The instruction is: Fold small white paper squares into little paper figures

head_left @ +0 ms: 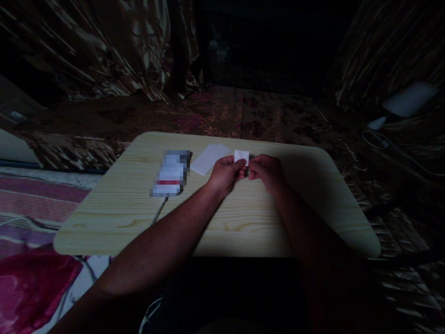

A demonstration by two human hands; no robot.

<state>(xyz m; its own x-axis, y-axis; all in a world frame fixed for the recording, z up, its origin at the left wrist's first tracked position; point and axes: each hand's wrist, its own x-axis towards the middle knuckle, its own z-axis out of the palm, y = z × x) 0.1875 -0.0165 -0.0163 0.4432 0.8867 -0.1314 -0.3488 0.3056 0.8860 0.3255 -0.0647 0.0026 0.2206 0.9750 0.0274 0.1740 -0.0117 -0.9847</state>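
Above the middle of the pale wooden table (pixel 114 218), the left hand (pixel 225 174) and the right hand (pixel 266 170) met fingertip to fingertip, both pinched shut on a small folded piece of white paper (pixel 241 156) that stood up between them, its crease running down the centre. The paper looked thin and matte, its top edge squared. Just beside the left hand lay a flat stack of white paper sheets (pixel 208 158), rectangular and slightly fanned, resting on the smooth, lightly grained tabletop with its rounded corners. Further left sat a blurred white packet (pixel 170 174) with a red band, a thin cable (pixel 159 212) trailing from under it toward the near edge. Glossy, crumpled patterned fabric (pixel 104 51) hung behind the table in the dim room.
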